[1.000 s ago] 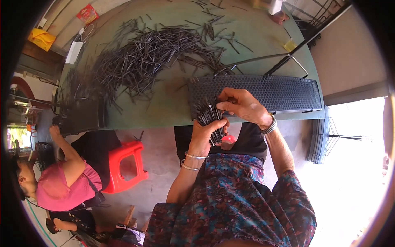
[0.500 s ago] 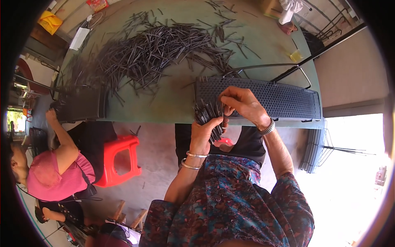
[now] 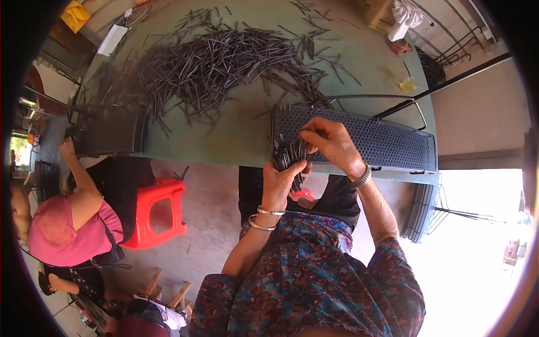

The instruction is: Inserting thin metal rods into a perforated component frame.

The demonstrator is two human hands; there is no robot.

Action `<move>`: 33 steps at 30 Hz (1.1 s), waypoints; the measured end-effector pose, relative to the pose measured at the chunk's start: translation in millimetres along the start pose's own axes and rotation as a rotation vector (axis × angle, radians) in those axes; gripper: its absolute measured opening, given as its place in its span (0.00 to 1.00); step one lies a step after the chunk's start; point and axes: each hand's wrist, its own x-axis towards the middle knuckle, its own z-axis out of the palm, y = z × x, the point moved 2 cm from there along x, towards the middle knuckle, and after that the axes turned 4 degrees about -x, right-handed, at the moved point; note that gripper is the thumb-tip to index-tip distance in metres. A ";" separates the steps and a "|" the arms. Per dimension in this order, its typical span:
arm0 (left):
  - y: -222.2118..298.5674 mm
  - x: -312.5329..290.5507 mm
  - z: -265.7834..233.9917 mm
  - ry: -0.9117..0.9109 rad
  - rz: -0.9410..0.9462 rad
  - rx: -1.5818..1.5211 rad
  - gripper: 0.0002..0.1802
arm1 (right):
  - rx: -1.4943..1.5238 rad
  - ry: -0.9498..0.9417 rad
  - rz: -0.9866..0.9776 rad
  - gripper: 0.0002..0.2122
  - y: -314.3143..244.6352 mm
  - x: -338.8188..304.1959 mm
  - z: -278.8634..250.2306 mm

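A bundle of thin dark sticks [image 3: 285,153] is gripped in my left hand [image 3: 278,184], its upper ends fanned out loosely. Close beside the bundle's top, my right hand [image 3: 337,147] has thumb and fingertips pinched together; whatever lies between them is too small to make out. Both hands are at the front edge of the green table [image 3: 241,115]. Just behind my right hand is a dark panel [image 3: 387,140] full of small holes, along the table edge. Farther back, many more of the same sticks lie in a loose heap [image 3: 219,64].
A black rod [image 3: 443,85] and a bent wire loop rise over the panel. At the left, a person in a pink top [image 3: 104,222] works at another dark panel [image 3: 112,130]. A red stool [image 3: 160,216] stands between us. A box [image 3: 377,14] sits at the far right.
The view has shifted slightly. My left hand still grips the bundle, and my right hand stays pinched beside it. The person at the left has moved a little.
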 end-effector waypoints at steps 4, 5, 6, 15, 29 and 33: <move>-1.9 0.9 -0.8 0.021 -0.043 -0.027 0.08 | 0.042 0.007 -0.003 0.06 2.3 3.1 -2.9; -3.2 1.5 -1.6 0.024 -0.035 -0.024 0.08 | 0.038 0.010 -0.006 0.06 2.0 3.8 -3.5; -4.3 2.0 -2.3 0.026 -0.028 -0.020 0.07 | 0.037 0.008 -0.005 0.06 1.4 4.4 -4.0; -7.8 3.9 -5.8 0.027 0.034 -0.012 0.07 | 0.042 -0.052 0.002 0.08 1.0 6.0 -5.4; -11.7 4.4 -6.4 0.030 0.004 -0.041 0.06 | 0.029 -0.006 -0.050 0.06 -7.5 10.1 -16.5; -7.6 0.9 -6.3 0.035 -0.088 -0.100 0.07 | -0.023 0.394 -0.266 0.06 -16.6 20.7 -29.5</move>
